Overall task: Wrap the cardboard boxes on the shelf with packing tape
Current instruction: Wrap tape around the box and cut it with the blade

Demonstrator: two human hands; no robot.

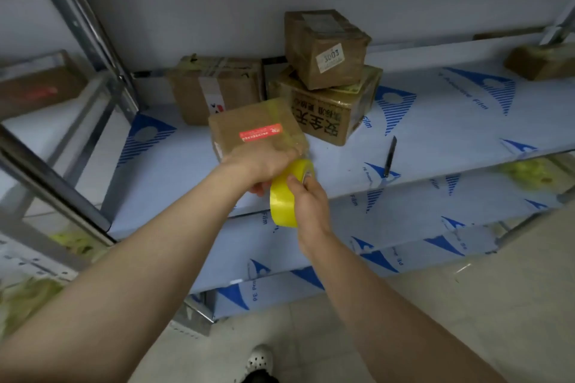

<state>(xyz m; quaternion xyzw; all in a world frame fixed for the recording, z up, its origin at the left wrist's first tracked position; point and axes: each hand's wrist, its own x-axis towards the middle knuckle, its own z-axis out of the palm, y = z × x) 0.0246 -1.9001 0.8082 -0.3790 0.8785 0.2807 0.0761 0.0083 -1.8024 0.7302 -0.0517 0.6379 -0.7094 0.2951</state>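
Setting: A metal shelf (435, 134) covered in white film with blue printing, seen from above by the person standing at it.
Small box: A small cardboard box (255, 130) with a red label on top sits at the near edge of the shelf, left of centre. Glossy yellowish tape already lies across its right side.
Left hand: The left hand (264, 165) grips the near side of the small box, fingers curled over the top edge.
Right hand: The right hand (311, 202) is wrapped round the tape roll (286, 196), thumb on its outer face. The two hands are close together, almost touching.
Tape roll: Yellow and held on edge just off the shelf's near lip. A strip appears to run from it up onto the small box.
Other boxes: Farther back, a taped box (326, 47) is stacked on a printed box (326, 112), with a plain box (214, 87) to their left.
Nearby: A dark, thin tool (390, 155), possibly a pen or knife, lies to the right.
Handling: The small box looks light and fairly stiff, but its taped faces are probably slick. It will likely slide or turn when the tape is pulled.
Where to hold: Best pinned by bare cardboard edges or corners, clear of the tape's path. Hold the roll through its core so that it can spin.
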